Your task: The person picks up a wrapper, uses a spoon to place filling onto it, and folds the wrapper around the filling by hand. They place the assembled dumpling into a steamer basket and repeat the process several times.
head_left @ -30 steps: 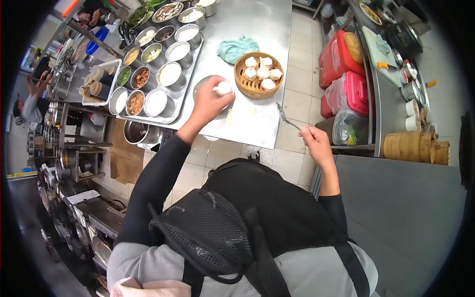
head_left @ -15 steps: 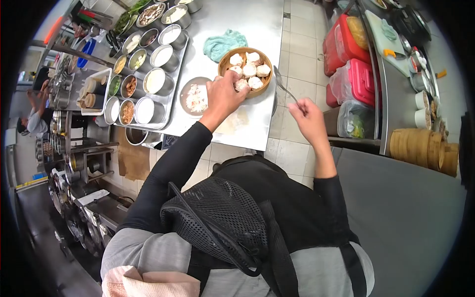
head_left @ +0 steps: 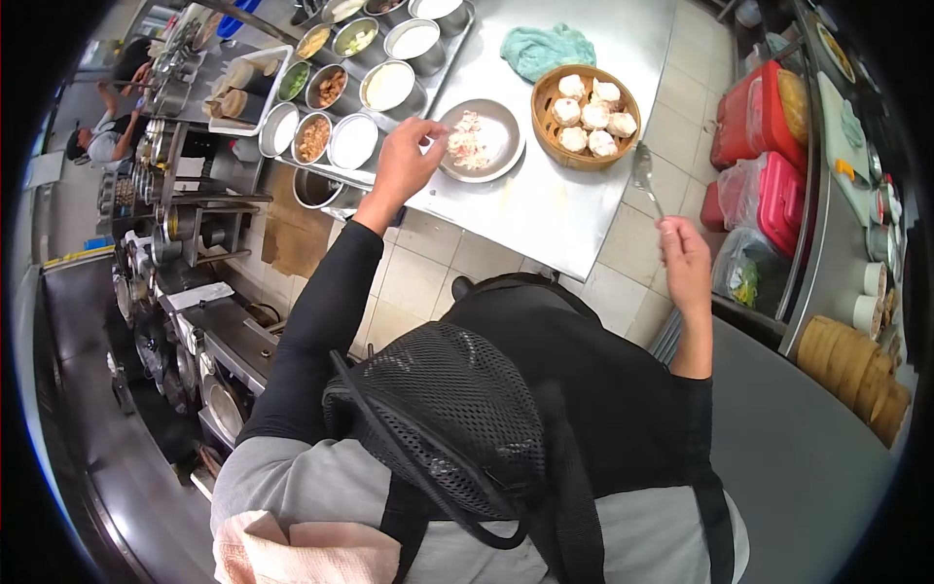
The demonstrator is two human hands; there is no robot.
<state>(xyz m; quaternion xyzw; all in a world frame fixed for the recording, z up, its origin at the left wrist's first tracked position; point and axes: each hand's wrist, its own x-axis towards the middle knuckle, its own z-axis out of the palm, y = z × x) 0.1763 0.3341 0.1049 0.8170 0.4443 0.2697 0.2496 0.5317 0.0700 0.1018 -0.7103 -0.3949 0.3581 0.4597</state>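
My left hand [head_left: 409, 161] is over the left rim of a round metal plate [head_left: 508, 151], thumb and forefinger curled together in a pinch. Whether anything small sits between the fingertips is hidden. A pale, pinkish crumbly heap [head_left: 471, 141] lies on that plate. My right hand [head_left: 687, 255] grips the thin handle of a metal spoon [head_left: 643, 170], held off the table's right edge with its head pointing away from me. Close to the spoon's head, a round bamboo steamer [head_left: 552, 146] holds several pleated white dumplings [head_left: 594, 115].
A crumpled green cloth [head_left: 547, 52] lies behind the steamer on the steel table [head_left: 545, 219]. Metal tubs of ingredients [head_left: 389, 88] fill a tray at left. Red containers [head_left: 754, 131] and stacked bamboo steamers [head_left: 846, 370] stand at right. Another person [head_left: 105, 141] is far left.
My left hand has left the dumplings in the steamer and moved left to the metal plate. My right hand still holds the spoon. The whole view has shifted.
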